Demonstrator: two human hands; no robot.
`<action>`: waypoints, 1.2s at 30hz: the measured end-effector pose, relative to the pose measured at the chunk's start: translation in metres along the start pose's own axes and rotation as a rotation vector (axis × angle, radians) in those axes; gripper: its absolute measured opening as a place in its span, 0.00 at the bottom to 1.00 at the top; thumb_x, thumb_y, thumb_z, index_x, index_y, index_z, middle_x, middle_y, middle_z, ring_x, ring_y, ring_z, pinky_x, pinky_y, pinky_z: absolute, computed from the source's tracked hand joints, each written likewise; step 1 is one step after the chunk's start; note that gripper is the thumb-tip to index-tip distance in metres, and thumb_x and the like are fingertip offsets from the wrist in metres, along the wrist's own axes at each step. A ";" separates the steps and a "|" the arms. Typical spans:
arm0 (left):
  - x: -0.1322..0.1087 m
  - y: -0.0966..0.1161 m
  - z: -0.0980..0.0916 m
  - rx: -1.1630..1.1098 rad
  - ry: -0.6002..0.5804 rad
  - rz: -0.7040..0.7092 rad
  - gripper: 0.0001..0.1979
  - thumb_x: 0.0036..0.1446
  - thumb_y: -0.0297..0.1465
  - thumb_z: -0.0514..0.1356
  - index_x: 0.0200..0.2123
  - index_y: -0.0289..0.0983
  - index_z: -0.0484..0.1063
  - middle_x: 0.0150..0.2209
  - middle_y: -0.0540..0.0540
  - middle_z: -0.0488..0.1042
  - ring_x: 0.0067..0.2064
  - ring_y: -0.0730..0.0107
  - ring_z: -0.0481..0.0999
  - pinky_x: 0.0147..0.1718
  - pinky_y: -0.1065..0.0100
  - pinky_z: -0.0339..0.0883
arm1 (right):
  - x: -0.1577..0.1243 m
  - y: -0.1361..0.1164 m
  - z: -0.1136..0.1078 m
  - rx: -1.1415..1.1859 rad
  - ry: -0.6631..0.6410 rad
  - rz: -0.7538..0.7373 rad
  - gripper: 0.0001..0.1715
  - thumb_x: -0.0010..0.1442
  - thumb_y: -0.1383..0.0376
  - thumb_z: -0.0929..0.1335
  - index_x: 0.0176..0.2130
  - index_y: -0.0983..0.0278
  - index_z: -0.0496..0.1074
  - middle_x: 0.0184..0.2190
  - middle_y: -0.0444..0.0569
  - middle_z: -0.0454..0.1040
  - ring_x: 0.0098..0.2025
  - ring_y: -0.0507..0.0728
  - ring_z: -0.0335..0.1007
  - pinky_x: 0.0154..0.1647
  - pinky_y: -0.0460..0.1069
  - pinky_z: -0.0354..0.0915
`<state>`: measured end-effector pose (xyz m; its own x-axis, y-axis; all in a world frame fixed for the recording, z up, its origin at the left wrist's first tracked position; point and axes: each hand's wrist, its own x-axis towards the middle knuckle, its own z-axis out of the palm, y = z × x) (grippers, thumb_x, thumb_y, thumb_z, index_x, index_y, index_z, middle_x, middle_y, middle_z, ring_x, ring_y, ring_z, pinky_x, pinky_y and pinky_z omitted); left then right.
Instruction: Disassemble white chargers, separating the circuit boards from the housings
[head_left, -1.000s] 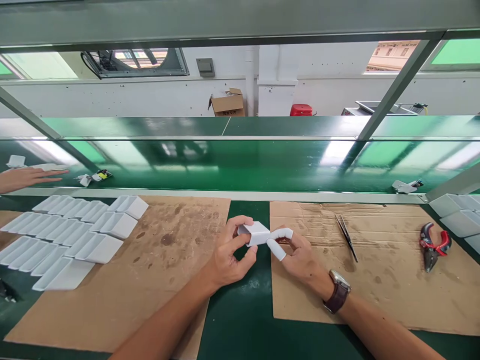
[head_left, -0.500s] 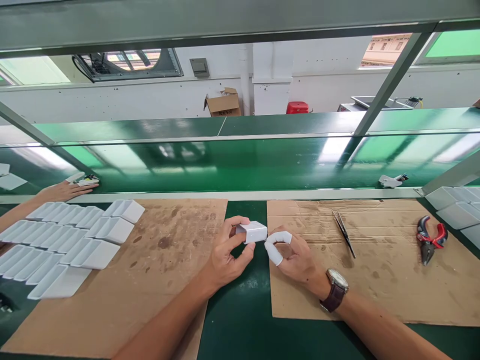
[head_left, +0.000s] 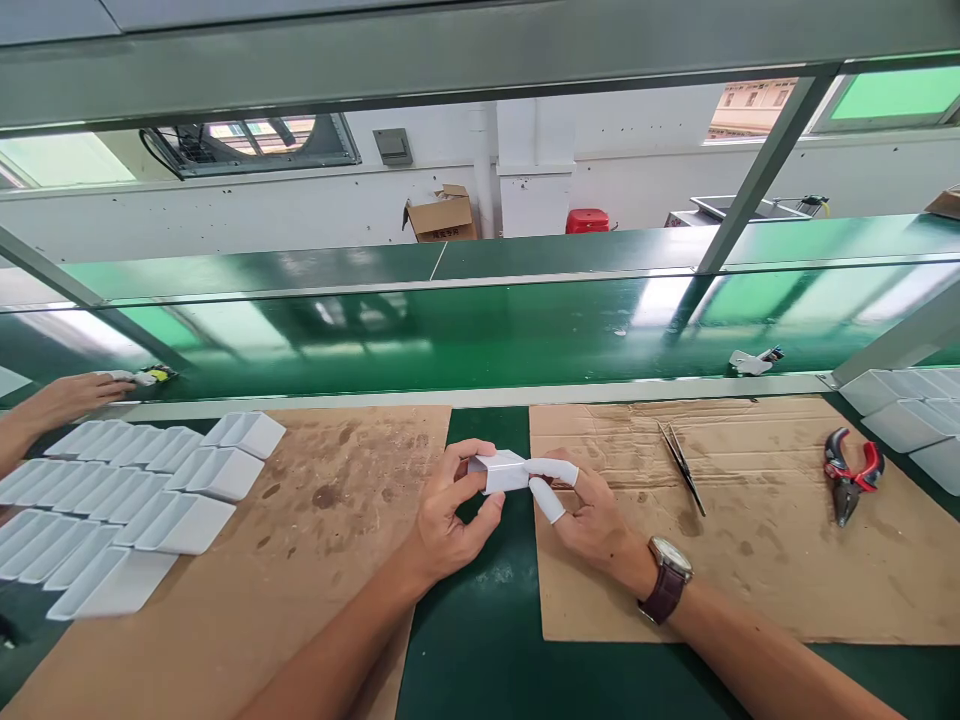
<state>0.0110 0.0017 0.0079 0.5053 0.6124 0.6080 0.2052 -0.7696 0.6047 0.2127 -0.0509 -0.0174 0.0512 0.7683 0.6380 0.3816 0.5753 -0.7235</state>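
Observation:
Between the two cardboard sheets, my left hand (head_left: 454,510) grips a small white plastic case (head_left: 505,470) above the green table. Its index finger is tucked against the case's left end, with the thumb below. My right hand (head_left: 592,505) wears white finger cots on thumb and index finger. Those two fingertips come close together in a pinch at the case's right end, the index tip touching it. Whether they hold a small part there I cannot make out.
Rows of white plastic cases (head_left: 112,500) lie at left, more white cases (head_left: 919,415) at far right. Tweezers (head_left: 681,467) and red-handled pliers (head_left: 851,475) rest on the right cardboard (head_left: 750,560). A white part (head_left: 754,362) sits on the green belt (head_left: 480,340). Another person's hand (head_left: 75,393) reaches in at left.
My right index finger has straightened from a curled pinch, and its tip now meets the case. My left hand keeps its grip. The other person's hand has shifted left with a white part.

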 end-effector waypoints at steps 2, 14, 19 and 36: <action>0.000 0.001 0.000 0.008 -0.009 0.000 0.09 0.66 0.24 0.58 0.45 0.37 0.78 0.52 0.38 0.69 0.48 0.63 0.75 0.47 0.61 0.74 | 0.001 0.001 0.000 0.000 0.002 0.003 0.18 0.68 0.70 0.66 0.54 0.55 0.73 0.40 0.47 0.78 0.40 0.55 0.75 0.39 0.50 0.74; 0.004 0.007 0.000 0.028 -0.036 0.028 0.08 0.65 0.24 0.59 0.43 0.37 0.77 0.52 0.39 0.70 0.46 0.65 0.77 0.44 0.63 0.75 | 0.001 -0.001 -0.004 0.015 -0.056 0.111 0.11 0.69 0.67 0.64 0.47 0.58 0.74 0.38 0.48 0.77 0.38 0.56 0.74 0.39 0.51 0.73; 0.004 0.006 0.001 0.032 -0.018 0.047 0.08 0.64 0.23 0.60 0.44 0.37 0.77 0.52 0.39 0.70 0.46 0.64 0.77 0.45 0.63 0.75 | -0.001 0.002 -0.005 0.078 -0.080 0.171 0.10 0.70 0.65 0.64 0.49 0.57 0.72 0.40 0.48 0.77 0.40 0.55 0.75 0.43 0.52 0.74; 0.001 0.004 0.000 0.003 -0.043 -0.043 0.09 0.67 0.26 0.58 0.44 0.38 0.79 0.51 0.39 0.72 0.48 0.62 0.77 0.47 0.62 0.76 | -0.002 0.002 0.000 -0.015 -0.002 0.083 0.17 0.69 0.69 0.64 0.54 0.57 0.72 0.40 0.48 0.79 0.40 0.55 0.77 0.42 0.51 0.76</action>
<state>0.0128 -0.0006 0.0110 0.5312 0.6364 0.5593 0.2296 -0.7435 0.6280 0.2134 -0.0512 -0.0204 0.0815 0.8139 0.5752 0.3897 0.5052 -0.7700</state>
